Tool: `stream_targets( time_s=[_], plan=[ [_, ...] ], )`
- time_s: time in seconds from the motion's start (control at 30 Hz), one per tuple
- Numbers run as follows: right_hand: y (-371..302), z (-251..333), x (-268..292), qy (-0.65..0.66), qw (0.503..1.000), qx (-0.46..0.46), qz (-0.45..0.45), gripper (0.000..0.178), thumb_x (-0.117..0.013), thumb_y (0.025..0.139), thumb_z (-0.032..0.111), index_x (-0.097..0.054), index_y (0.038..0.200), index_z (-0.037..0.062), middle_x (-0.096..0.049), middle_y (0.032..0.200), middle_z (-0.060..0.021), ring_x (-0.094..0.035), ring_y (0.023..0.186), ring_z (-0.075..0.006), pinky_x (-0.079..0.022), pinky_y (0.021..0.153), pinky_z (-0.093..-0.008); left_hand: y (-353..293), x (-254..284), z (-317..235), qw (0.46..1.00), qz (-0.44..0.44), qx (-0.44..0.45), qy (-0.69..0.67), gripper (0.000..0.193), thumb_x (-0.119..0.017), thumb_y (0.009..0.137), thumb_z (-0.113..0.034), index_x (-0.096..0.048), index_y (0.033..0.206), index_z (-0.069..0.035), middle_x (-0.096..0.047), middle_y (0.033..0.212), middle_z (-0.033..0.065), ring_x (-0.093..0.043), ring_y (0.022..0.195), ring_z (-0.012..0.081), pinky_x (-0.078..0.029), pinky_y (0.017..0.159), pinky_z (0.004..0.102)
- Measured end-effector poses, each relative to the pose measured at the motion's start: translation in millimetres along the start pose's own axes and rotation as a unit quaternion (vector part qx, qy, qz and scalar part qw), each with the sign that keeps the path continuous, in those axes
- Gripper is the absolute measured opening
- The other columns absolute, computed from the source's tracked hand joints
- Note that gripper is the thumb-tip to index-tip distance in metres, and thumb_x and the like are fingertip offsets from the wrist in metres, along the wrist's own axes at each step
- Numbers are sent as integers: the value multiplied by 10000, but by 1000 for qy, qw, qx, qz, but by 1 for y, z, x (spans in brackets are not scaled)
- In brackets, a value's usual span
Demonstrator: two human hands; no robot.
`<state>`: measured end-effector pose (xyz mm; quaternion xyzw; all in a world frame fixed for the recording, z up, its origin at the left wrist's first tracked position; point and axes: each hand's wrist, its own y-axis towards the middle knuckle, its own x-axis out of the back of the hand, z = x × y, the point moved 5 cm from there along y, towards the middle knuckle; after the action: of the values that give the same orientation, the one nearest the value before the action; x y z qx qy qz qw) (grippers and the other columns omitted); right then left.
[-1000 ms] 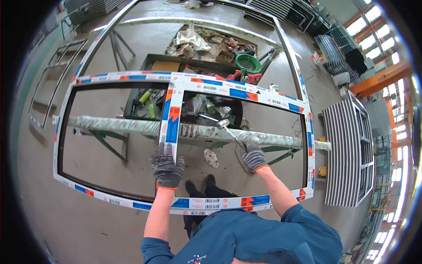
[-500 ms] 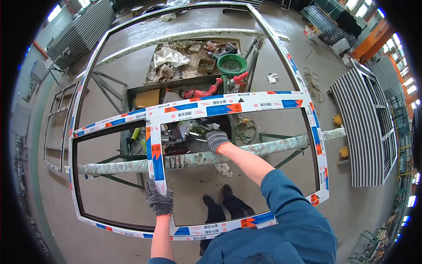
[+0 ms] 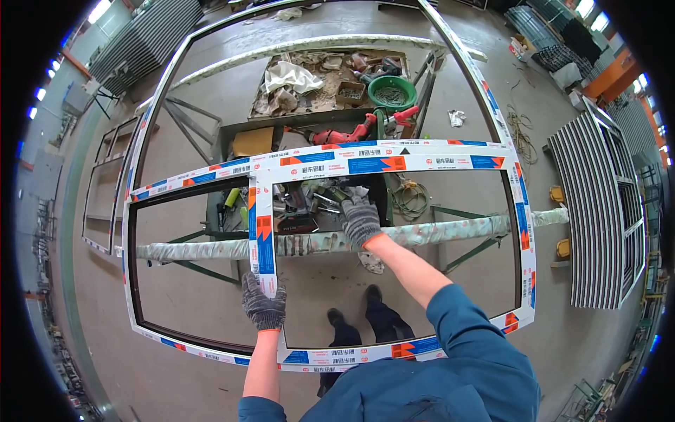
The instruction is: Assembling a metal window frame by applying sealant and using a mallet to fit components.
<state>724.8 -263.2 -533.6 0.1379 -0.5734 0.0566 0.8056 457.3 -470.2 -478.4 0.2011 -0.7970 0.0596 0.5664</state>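
Observation:
A large window frame [image 3: 330,169], covered in white, blue and orange protective film, lies in front of me on padded bars. My left hand [image 3: 264,304], in a grey knit glove, is closed around the lower part of its short upright bar [image 3: 264,243]. Through the opening right of that bar reaches my right hand [image 3: 361,220], gloved alike. It is over the tool tray [image 3: 383,200] below, fingers stretched and slightly apart among hand tools [image 3: 327,204]; its fingertips are partly hidden. No tool shows in its grip.
A red power drill [image 3: 344,133] lies across the tray's far part, near a green bowl of screws [image 3: 391,93]. Beyond is a cluttered board with a white cloth [image 3: 292,77]. A wrapped support bar [image 3: 415,232] crosses beneath the frame. Stacked profiles [image 3: 594,211] stand at right.
My right hand has turned and opened its fingers a little over the tools. My left hand stays on the upright bar. The whole view has shifted slightly, moving the scene rightward.

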Motion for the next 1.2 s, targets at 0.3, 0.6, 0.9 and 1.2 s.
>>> stream_targets(
  time_s=[0.3, 0.6, 0.9, 1.2],
  plan=[
    [-102, 99, 42, 330, 940, -41, 82, 289, -666, 848, 230, -622, 1053, 30, -668, 958, -188, -642, 886, -367, -513, 798, -425, 9, -13, 9, 999, -16, -34, -18, 877, -742, 720, -450, -421, 1363, 51, -528, 1286, 297, -538, 1149, 437, -417, 997, 471],
    [-147, 212, -34, 453, 791, -282, 300, 347, -635, 929, 326, -612, 1114, 34, -685, 838, -89, -650, 685, -164, -524, 609, -313, 4, -29, 98, 775, 328, 263, -472, 609, -642, 918, -392, -478, 1334, 21, -625, 1198, 150, -612, 1029, 201, -478, 905, 326],
    [-138, 235, -35, 437, 813, -338, 187, 339, -687, 895, 301, -640, 1087, 26, -703, 937, -68, -639, 754, -128, -519, 653, -305, -25, -74, 121, 755, 392, 236, -470, 968, -721, 766, -573, -384, 1404, 72, -534, 1324, 273, -522, 1252, 343, -428, 1022, 381],
    [-139, 225, -26, 454, 785, -377, 190, 385, -667, 905, 348, -638, 1146, 50, -701, 955, -53, -651, 789, -131, -534, 668, -299, -3, -33, 97, 775, 400, 182, -455, 802, -779, 749, -491, -502, 1260, 62, -651, 1147, 222, -635, 1070, 309, -494, 907, 385]
  ],
)
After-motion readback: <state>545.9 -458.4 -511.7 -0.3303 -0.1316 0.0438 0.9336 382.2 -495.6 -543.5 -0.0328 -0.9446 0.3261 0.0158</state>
